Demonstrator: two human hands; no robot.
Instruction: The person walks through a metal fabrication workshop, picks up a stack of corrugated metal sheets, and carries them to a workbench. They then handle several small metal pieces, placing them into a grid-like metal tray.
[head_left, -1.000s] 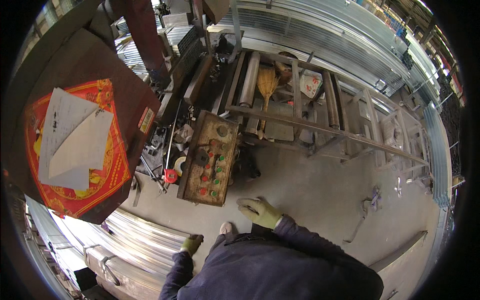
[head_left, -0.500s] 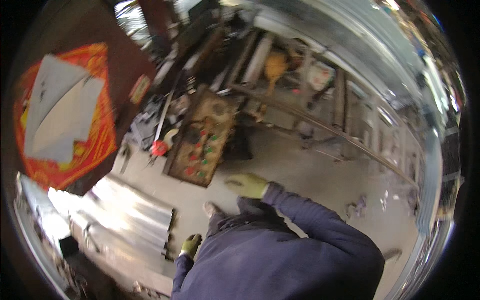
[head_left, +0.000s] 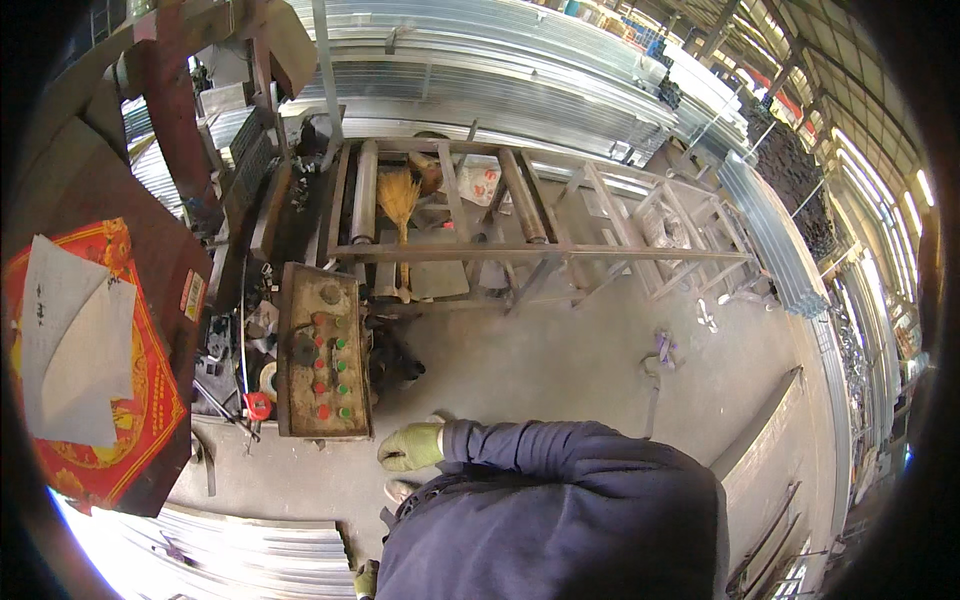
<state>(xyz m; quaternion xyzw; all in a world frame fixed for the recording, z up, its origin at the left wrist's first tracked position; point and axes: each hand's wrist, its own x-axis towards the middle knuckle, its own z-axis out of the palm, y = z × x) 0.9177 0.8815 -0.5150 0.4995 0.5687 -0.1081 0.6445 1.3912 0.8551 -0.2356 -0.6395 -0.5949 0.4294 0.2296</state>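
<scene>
- while the gloved right hand (head_left: 410, 447) hangs over the floor (head_left: 520, 370) with its fingers loosely bent, nothing shows in its grasp.
- from it, the control box (head_left: 300, 385) with red and green buttons (head_left: 342, 390) stands near, between ten and eleven o'clock, not touching.
- the gloved left hand (head_left: 367, 578), toward seven o'clock, is mostly cut off; i cannot tell its grip. metal bars (head_left: 260, 545) lie beside it, toward nine o'clock.
- the step in hand seems to be positioning rather than gripping; any press on the buttons would call for a short reach toward ten o'clock.
</scene>
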